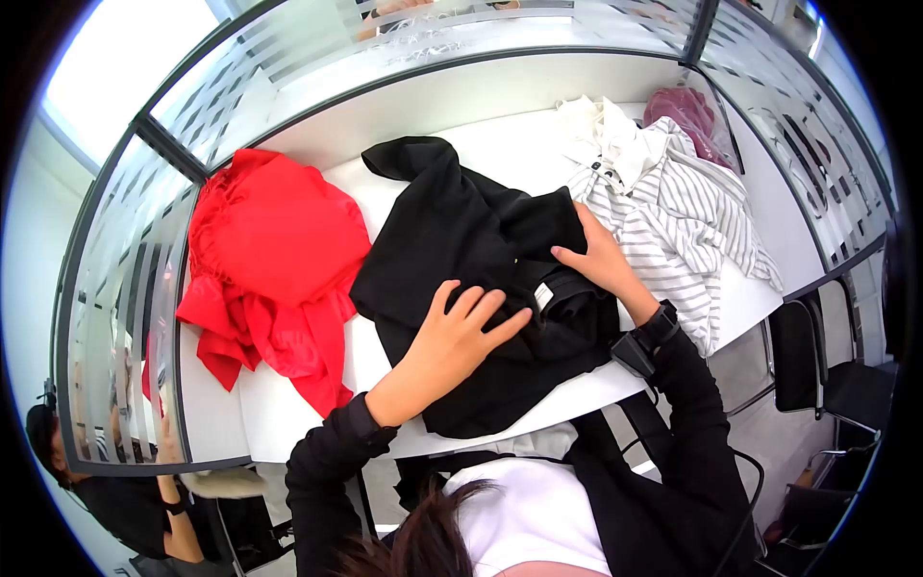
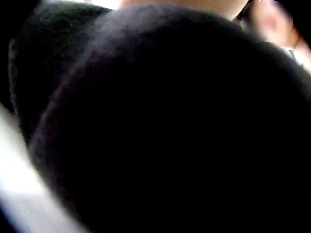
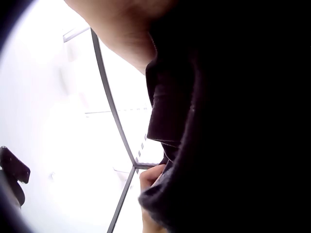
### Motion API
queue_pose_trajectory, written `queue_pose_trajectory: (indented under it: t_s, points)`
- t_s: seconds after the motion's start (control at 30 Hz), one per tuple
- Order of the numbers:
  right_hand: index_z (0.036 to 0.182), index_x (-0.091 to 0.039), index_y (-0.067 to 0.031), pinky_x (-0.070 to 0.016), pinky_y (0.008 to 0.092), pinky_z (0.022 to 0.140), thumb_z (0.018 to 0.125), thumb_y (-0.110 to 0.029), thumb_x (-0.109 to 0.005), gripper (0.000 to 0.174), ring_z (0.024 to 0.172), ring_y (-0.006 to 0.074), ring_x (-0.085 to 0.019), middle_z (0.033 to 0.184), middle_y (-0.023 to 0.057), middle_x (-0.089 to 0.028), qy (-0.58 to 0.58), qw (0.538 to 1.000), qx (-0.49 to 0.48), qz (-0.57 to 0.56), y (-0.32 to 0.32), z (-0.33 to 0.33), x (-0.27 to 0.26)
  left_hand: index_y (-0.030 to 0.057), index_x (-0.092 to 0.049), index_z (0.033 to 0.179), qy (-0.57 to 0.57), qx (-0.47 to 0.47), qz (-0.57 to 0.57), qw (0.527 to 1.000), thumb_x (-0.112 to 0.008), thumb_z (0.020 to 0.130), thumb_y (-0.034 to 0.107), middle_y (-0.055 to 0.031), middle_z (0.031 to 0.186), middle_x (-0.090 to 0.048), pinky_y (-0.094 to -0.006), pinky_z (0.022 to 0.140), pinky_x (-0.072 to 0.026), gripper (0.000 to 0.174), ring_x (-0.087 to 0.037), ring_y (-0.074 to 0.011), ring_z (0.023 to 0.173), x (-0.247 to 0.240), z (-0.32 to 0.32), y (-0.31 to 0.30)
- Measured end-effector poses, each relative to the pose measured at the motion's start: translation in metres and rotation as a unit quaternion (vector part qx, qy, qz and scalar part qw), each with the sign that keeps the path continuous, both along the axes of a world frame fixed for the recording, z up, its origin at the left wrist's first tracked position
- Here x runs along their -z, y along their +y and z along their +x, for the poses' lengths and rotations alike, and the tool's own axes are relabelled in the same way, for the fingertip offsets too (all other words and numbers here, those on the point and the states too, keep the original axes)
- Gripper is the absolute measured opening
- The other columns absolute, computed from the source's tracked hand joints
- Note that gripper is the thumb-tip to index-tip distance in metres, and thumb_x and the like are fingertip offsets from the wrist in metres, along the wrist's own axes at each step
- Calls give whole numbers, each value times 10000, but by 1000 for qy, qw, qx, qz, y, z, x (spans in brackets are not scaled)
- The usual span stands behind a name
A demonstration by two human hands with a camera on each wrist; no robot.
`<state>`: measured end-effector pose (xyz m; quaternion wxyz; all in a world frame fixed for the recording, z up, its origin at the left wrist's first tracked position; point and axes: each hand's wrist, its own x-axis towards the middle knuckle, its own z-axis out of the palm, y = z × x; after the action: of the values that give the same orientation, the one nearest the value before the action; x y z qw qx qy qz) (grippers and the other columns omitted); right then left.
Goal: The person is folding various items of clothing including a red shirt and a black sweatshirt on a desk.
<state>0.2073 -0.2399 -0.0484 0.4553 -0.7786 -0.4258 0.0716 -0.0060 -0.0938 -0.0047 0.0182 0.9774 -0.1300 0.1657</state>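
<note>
A black garment [image 1: 452,221] with a small white label [image 1: 543,295] lies rumpled and partly folded across the middle of the white table. The left hand [image 1: 447,346] rests on its lower part, fingers spread over the cloth. At the garment's right edge, the right hand [image 1: 606,258] holds a fold, its thumb on the near side and the other fingers partly hidden by the cloth. Dark fabric [image 2: 170,121] fills most of the left wrist view. The right wrist view also has dark fabric [image 3: 233,116] across its right half.
Red clothing [image 1: 279,231] is heaped on the left. On the right lie a grey-and-white striped garment [image 1: 673,202], a white garment [image 1: 596,135] and a mauve item [image 1: 685,113]. Partition panels [image 1: 442,72] enclose the table's back and sides. Another person [image 1: 115,500] is at the lower left.
</note>
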Motion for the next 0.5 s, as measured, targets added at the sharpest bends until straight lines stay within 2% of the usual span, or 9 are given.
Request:
queue_pose_trajectory:
  t_s: [0.07, 0.17, 0.2, 0.27, 0.3, 0.37, 0.43, 0.47, 0.5]
  points:
    - [1260, -342, -4, -362, 323, 928, 697, -153, -667, 667, 1114, 272, -473, 1184, 175, -487, 4, 1000, 0, -4, -1, -1, -1, 176, -585, 1056, -7, -22, -30, 999, -589, 565, 0, -43, 876, -468, -329, 828, -390, 522, -491, -217, 840, 3, 1, 7]
    - [1265, -337, -8, -353, 326, 937, 697, -158, -668, 674, 1131, 277, -458, 1202, 178, -473, -5, 1000, 2, -5, -1, -1, 0, 137, -599, 953, 20, -52, -76, 996, -567, 541, -28, -42, 815, -473, -320, 756, -408, 445, -498, -221, 791, -7, -1, 17]
    - [1266, -336, -9, -352, 327, 939, 697, -159, -668, 675, 1133, 280, -455, 1204, 180, -470, -9, 1000, -1, -10, -2, -2, 1, 137, -588, 882, 5, -72, -125, 990, -545, 595, -18, -31, 805, -497, -311, 661, -439, 329, -527, -208, 754, -10, -2, 23]
    - [1267, -333, -10, -350, 330, 941, 698, -162, -668, 677, 1139, 285, -449, 1208, 182, -465, -18, 1000, -5, -18, -1, -1, 0, 83, -587, 868, -57, -150, -185, 970, -513, 552, -87, -65, 808, -525, -338, 637, -454, 366, -539, -265, 734, -45, -9, 36]
    - [1266, -333, -9, -351, 331, 941, 698, -162, -668, 677, 1138, 287, -450, 1205, 183, -467, -16, 1000, -3, -15, -2, -1, -1, 50, -567, 881, -170, -132, -231, 949, -515, 555, -105, -85, 817, -534, -302, 650, -448, 365, -548, -237, 731, -41, -9, 62]
    - [1265, -333, -7, -353, 333, 940, 697, -163, -669, 678, 1135, 291, -451, 1200, 185, -469, -12, 1000, -1, -9, -2, -2, -1, 37, -538, 917, -261, -231, -493, 797, -482, 778, -55, -44, 838, -530, -252, 683, -411, 175, -528, -138, 760, -55, -24, 100]
    - [1267, -330, -2, -351, 336, 943, 695, -180, -677, 691, 1133, 291, -451, 1207, 185, -462, 2, 1000, 2, -22, -2, -1, -1, 5, -503, 1112, -341, -143, -664, 650, -457, 876, 39, -64, 1067, -557, -259, 868, -378, 243, -528, -152, 975, -53, -45, 150]
    - [1267, -330, -1, -350, 337, 945, 696, -185, -678, 694, 1138, 292, -446, 1216, 187, -453, -1, 1000, 8, -25, -2, -2, 0, 11, -432, 1214, -354, -147, -682, 623, -459, 884, 57, -83, 1203, -491, -285, 926, -357, 334, -480, -168, 1083, -45, -60, 176]
    - [1267, -330, 1, -349, 339, 946, 697, -190, -679, 696, 1142, 293, -441, 1225, 189, -444, -4, 1000, 15, -27, -2, -3, 1, 9, -414, 1217, -355, -206, -651, 638, -471, 868, 50, -99, 1215, -462, -294, 940, -350, 356, -462, -190, 1100, -46, -69, 184]
